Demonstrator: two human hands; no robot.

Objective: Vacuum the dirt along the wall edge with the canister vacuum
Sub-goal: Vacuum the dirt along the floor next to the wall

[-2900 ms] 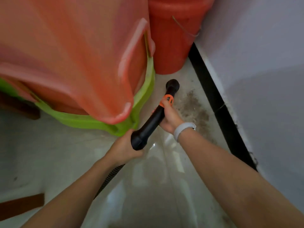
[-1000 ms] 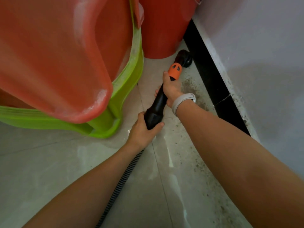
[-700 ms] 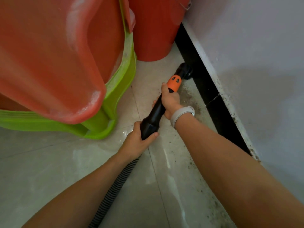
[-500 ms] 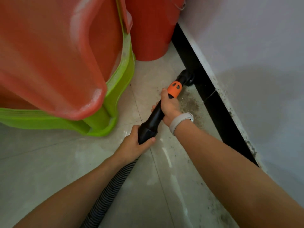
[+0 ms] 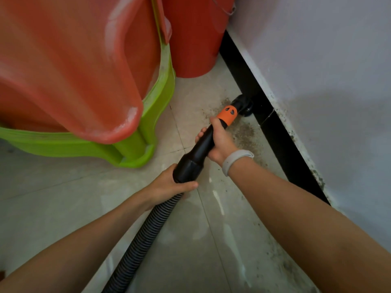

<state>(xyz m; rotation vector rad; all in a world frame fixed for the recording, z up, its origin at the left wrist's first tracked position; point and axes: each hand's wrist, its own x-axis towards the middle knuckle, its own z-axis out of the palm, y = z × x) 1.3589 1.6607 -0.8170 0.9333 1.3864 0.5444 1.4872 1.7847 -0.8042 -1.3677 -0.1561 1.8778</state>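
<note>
Both bare forearms reach from the bottom of the frame toward the centre, where the left hand wraps round the wide black cuff joining the ribbed black hose, and the right hand, a pale band on its wrist, grips the black plastic vacuum wand just below its orange collar. The wand's black nozzle sits right of centre against the black skirting strip, touching the patch of dark dirt on the pale tiled floor. Stacked red and green plastic tubs fill the upper left.
</note>
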